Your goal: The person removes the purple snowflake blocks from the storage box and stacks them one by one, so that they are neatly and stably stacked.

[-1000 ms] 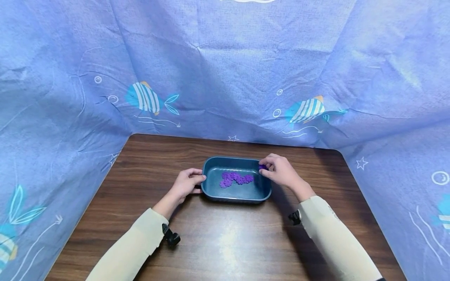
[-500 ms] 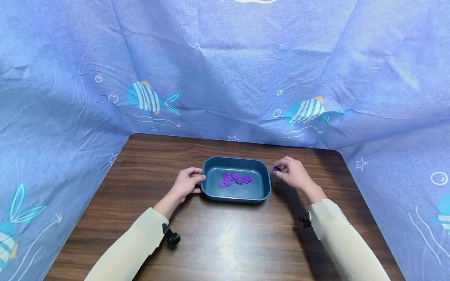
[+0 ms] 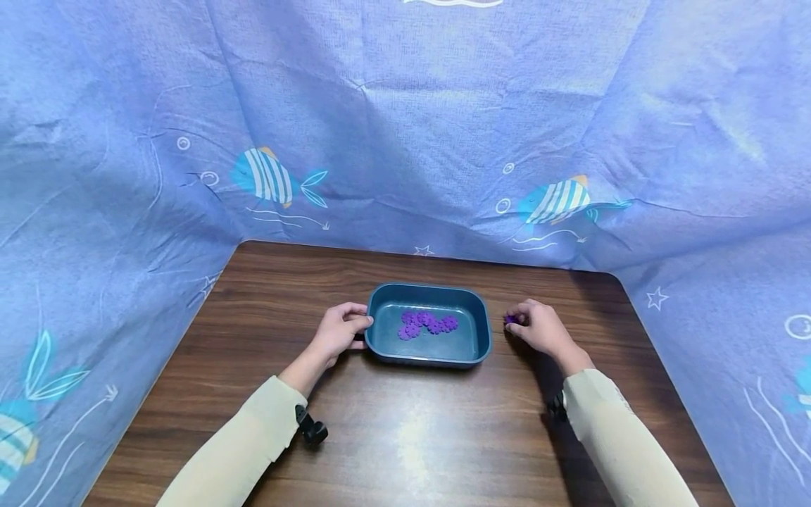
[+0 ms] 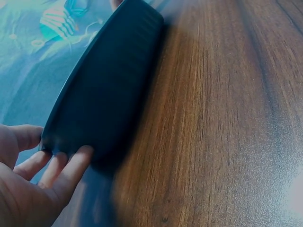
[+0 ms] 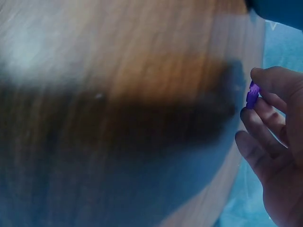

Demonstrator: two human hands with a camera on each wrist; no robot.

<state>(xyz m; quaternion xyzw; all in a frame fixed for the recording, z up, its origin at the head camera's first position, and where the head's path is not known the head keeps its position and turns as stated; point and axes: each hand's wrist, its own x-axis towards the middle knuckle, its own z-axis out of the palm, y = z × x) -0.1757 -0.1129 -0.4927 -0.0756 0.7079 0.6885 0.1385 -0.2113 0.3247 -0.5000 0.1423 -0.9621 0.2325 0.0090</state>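
Note:
A dark teal rectangular bin [image 3: 437, 347] stands on the wooden table with several notched purple discs [image 3: 412, 329] lying inside it, some overlapping. My left hand [image 3: 338, 331] grips the bin's left end; in the left wrist view the thumb is at the rim and the fingers [image 4: 71, 175] lie against the outer wall. To the right of the bin, apart from it, my right hand [image 3: 541, 328] pinches one purple notched disc [image 5: 253, 96] between thumb and fingertips. From the head view that disc is partly hidden by the fingers.
The brown wood-grain table [image 3: 405, 436] has a back edge close to a blue curtain [image 3: 405, 141] printed with fish, which also hangs at both sides. A small black device [image 3: 312, 426] sits at the left cuff, and another [image 3: 557, 406] at the right.
My right hand has moved from the bin's right rim out to the right and slightly nearer, still pinching the purple disc. My left hand and the bin have stayed in place.

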